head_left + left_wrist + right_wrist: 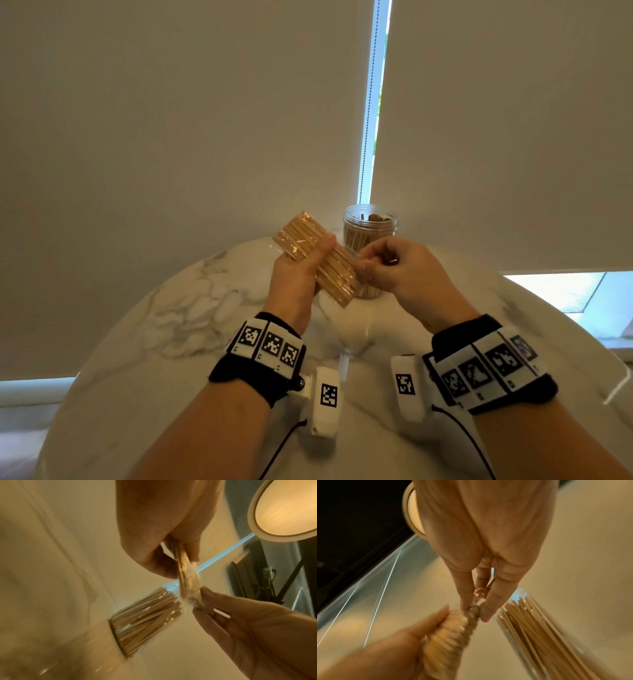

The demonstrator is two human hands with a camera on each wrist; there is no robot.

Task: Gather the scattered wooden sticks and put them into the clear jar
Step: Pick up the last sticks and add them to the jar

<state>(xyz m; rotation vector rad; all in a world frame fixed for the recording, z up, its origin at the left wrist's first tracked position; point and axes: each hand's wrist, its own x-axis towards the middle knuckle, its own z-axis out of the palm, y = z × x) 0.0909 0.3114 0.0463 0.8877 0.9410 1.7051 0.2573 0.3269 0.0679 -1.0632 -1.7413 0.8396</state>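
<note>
My left hand (301, 270) grips a flat pack of wooden sticks (305, 236) wrapped in clear plastic and holds it tilted above the marble table. My right hand (387, 263) pinches the pack's plastic at its near right end. The left wrist view shows the pack (187, 580) edge-on between my left hand (164, 545) and my right hand (228, 608). In the right wrist view my right fingertips (485, 613) pinch the crinkled wrapper of the pack (452, 631). The clear jar (370, 226) stands just behind the hands, open-topped and nearly full of sticks; the jar (145, 620) shows in the left wrist view too.
The round marble table (191, 315) stands against drawn roller blinds (171, 120) with a bead chain (368, 102) in the gap. A round ceiling lamp (284, 507) shows in the left wrist view. I see no loose sticks on the tabletop.
</note>
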